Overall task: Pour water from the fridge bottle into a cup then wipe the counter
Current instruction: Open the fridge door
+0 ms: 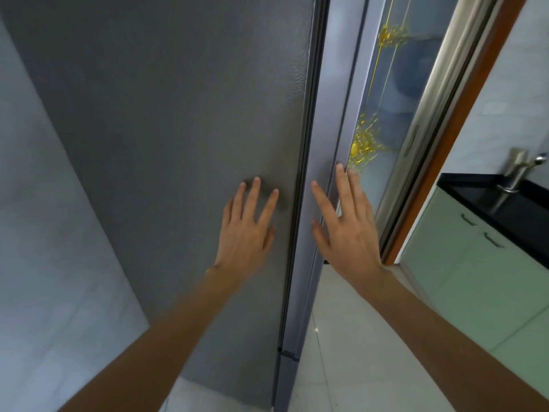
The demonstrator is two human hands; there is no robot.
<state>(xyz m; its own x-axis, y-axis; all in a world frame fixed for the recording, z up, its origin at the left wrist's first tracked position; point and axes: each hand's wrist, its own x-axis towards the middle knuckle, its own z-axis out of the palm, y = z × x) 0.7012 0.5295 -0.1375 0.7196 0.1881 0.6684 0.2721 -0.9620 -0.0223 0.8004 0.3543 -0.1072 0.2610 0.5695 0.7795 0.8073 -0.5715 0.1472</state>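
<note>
Fridge (pixel 178 120): closed, bottle unseen inside. Left hand (pixel 246 230) flat on door, fingers spread; right hand (pixel 347 230) open at door edge, gripping nothing. Best curl fingertips behind edge, pull steadily.

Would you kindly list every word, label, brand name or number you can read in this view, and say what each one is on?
None: no readable text appears anywhere in this view.
Fridge door: plain grey, with no visible brand or label.
Glass door: only a yellow ornamental pattern, no lettering.
Cabinet doors and tap: no markings can be made out.
</note>
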